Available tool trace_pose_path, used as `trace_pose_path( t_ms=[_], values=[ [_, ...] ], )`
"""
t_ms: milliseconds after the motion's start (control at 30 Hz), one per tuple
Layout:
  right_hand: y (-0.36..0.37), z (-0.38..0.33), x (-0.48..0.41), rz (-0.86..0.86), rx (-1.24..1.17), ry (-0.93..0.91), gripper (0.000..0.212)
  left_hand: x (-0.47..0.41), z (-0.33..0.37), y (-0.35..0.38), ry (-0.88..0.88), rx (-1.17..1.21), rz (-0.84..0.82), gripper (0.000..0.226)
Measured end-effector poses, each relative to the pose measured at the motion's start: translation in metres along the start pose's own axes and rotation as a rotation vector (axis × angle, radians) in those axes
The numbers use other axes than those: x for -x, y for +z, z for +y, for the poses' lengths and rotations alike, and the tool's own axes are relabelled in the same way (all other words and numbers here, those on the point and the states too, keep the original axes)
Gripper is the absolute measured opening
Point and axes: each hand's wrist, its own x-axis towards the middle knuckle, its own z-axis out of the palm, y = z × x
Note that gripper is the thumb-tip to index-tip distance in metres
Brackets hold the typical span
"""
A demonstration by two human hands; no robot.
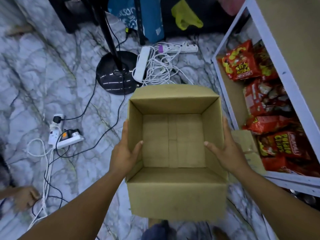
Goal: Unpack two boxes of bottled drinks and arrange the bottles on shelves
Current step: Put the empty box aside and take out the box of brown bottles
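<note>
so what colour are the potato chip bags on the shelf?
Red with yellow lettering: potato chip bags on the white shelf, head view.

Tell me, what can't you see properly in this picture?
Head view:
- Fingers of the left hand and right hand: partly behind the walls of the box.
- Floor under the box: hidden by it.
- Shelf: cut off by the right edge.
- Shape at the left edge: too blurred to tell.

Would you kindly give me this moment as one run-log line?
left hand: grips box wall | right hand: grips opposite wall | box: open, empty | shelf: snack bags
</note>
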Motion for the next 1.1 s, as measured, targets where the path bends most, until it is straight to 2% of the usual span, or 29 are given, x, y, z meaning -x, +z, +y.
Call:
trace_pose_path(
  t_ms=[633, 1100],
  values=[
    [0.103, -0.006, -0.178, -0.176, -0.035, -0.076, 0.106, -0.127, -0.066, 0.03, -0.153, 0.005, 0.095, 0.093],
    [0.237, 0.026, -0.292, -0.195, -0.079, -0.082, 0.105, -0.242, -0.164, 0.078, -0.175, -0.054, 0.043, 0.096]
  ],
)
